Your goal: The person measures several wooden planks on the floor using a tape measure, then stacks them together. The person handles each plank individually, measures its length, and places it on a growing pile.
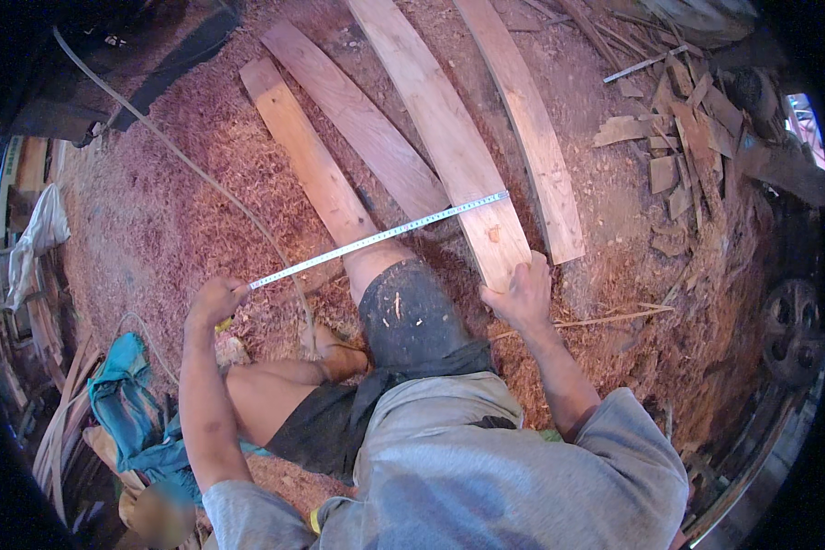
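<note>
My left hand (214, 303) is closed around a tape measure; a bit of yellow shows beneath the fingers, but most of its case is hidden. From it the white tape blade (376, 240) runs out to the right and slightly away from me. The blade's far end lies across a long pale wooden board (449, 137), a little beyond its near end. With my right hand (525, 298) I grip that near end, thumb on one side and fingers over the edge. My bent leg is under the blade, near an orange-brown plank (310, 147).
A reddish plank (362, 119) and a narrower plank (530, 128) flank the board. Reddish sawdust (147, 202) covers the ground, crossed by a pale cable (188, 163). Scrap wood (697, 137) is piled at right, above a wheel (791, 316). Teal cloth (128, 403) lies at left.
</note>
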### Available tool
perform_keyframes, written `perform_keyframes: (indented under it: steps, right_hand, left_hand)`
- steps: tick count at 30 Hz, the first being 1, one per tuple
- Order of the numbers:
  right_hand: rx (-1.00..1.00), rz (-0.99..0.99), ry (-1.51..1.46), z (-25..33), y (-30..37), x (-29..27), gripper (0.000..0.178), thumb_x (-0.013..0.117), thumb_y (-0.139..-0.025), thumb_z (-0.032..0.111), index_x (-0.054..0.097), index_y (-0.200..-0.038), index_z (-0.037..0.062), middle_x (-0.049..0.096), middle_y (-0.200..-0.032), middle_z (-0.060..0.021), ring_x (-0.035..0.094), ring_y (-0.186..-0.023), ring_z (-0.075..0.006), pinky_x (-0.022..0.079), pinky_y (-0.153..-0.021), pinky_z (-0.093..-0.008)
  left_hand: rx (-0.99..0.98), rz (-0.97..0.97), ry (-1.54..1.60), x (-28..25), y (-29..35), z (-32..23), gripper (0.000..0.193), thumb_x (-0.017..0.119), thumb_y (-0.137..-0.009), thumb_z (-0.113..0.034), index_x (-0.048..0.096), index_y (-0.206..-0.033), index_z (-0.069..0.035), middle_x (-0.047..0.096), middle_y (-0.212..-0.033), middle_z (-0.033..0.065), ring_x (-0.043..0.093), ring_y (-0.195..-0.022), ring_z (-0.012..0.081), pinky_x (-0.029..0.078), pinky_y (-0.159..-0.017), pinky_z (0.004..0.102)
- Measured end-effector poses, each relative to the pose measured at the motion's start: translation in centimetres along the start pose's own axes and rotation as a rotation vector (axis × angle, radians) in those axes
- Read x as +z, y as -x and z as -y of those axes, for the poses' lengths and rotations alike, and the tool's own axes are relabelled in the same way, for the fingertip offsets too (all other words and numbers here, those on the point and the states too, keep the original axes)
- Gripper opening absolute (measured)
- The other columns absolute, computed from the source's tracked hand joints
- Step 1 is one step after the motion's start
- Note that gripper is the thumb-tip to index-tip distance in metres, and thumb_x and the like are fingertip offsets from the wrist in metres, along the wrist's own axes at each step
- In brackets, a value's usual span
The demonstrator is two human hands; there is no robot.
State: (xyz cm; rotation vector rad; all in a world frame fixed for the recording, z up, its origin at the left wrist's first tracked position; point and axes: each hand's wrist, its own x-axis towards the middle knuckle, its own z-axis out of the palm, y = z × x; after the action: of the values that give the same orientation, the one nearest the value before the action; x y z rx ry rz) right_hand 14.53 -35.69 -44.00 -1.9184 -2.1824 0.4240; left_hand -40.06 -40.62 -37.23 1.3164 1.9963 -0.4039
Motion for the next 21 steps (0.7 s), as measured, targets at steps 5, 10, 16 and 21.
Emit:
perform_keyframes:
  steps: [5, 10, 16, 21]
  right_hand:
    - [0.001, -0.020, -0.007, 0.4, 0.2, -0.1, 0.058, 0.085, -0.054, 0.039, 0.059, -0.087, -0.0025, 0.046, -0.117, -0.0254, 0.049, -0.104, -0.0420, 0.043, -0.088, -0.0531]
    - [-0.022, -0.010, 0.016, 0.3, 0.3, -0.1, 0.058, 0.084, -0.055, 0.038, 0.056, -0.087, -0.0014, 0.047, -0.115, -0.0245, 0.050, -0.105, -0.0408, 0.044, -0.088, -0.0519]
    - [0.314, 0.443, -0.941, -1.0, -0.2, -1.3, 0.073, 0.077, -0.070, 0.044, 0.053, -0.120, -0.0034, 0.055, -0.115, -0.0210, 0.058, -0.100, -0.0304, 0.049, -0.087, -0.0413]
    - [0.413, 0.786, -2.038, 2.8, -0.6, -4.0, 0.087, 0.060, -0.081, 0.055, 0.038, -0.142, -0.0027, 0.052, -0.127, -0.0266, 0.060, -0.096, -0.0323, 0.052, -0.088, -0.0408]
  left_hand:
    - [-0.060, -0.023, -0.039, 0.0, -0.2, -0.4, 0.032, 0.060, -0.090, -0.034, 0.069, -0.080, -0.005, 0.063, -0.067, 0.0138, 0.063, -0.067, 0.0242, 0.049, -0.069, 0.0401]
    - [-0.162, 0.090, 0.063, -0.4, 0.6, -1.6, 0.033, 0.060, -0.092, -0.035, 0.069, -0.081, -0.005, 0.063, -0.067, 0.0095, 0.062, -0.068, 0.0179, 0.049, -0.069, 0.0354]
    - [0.226, 0.163, 0.556, -0.7, 0.3, -1.3, 0.039, 0.055, -0.098, -0.039, 0.069, -0.086, -0.004, 0.062, -0.070, 0.0017, 0.058, -0.067, 0.0122, 0.048, -0.064, 0.0297]
    - [0.152, 0.065, 0.702, -1.8, 1.1, -1.7, 0.041, 0.050, -0.102, -0.037, 0.065, -0.083, -0.004, 0.060, -0.069, 0.0023, 0.056, -0.065, 0.0114, 0.047, -0.062, 0.0292]
